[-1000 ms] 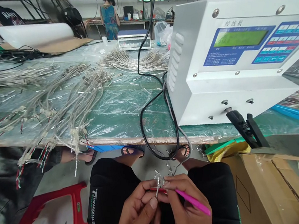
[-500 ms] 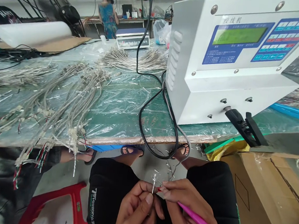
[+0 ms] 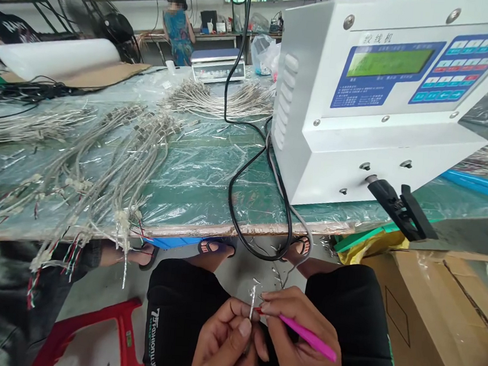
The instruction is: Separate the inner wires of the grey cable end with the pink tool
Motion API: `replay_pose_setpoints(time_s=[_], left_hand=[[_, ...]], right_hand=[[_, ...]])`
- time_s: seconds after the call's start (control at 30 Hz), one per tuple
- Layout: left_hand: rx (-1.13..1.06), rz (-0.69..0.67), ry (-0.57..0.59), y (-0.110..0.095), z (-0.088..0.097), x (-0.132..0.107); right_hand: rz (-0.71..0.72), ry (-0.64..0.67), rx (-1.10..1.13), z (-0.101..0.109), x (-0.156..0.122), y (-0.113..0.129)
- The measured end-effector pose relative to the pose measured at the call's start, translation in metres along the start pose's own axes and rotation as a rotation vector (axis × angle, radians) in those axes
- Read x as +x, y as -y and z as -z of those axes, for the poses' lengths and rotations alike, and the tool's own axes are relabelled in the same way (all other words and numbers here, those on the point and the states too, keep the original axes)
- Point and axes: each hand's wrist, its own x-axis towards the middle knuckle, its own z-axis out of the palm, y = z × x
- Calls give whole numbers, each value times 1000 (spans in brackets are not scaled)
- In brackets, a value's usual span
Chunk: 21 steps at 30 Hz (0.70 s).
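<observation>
We see one thin, shiny silver cable end (image 3: 252,302) standing upright over the black-fabric lap (image 3: 184,309), pinched in the left hand (image 3: 227,338); the right hand (image 3: 315,323), curled, grips one slim, smooth magenta pen-shaped tool (image 3: 309,338).

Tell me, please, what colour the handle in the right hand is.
The handle is bright pink, clearest in the head view.

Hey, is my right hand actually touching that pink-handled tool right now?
Touching. The head view shows the right hand holding the pink-handled tool much like a pen, its handle slanting out of the grip.
</observation>
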Motion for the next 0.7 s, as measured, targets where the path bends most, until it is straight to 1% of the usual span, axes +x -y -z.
replay_pose_setpoints(time_s=[0.13,0.23,0.3,0.43,0.7], left_hand=[[-2,-27,-69,-2,-2,1],[19,-1,-121,-3,-4,2],[34,12,-144,-4,-5,2],[36,6,-184,-5,-8,1],[41,-2,-207,-4,-11,0]], right_hand=[[-20,-79,15,0,-6,6],[-7,-160,27,-5,-13,12],[13,-185,5,-10,-16,13],[43,-171,-25,-15,-19,10],[48,-109,-49,-14,-21,6]])
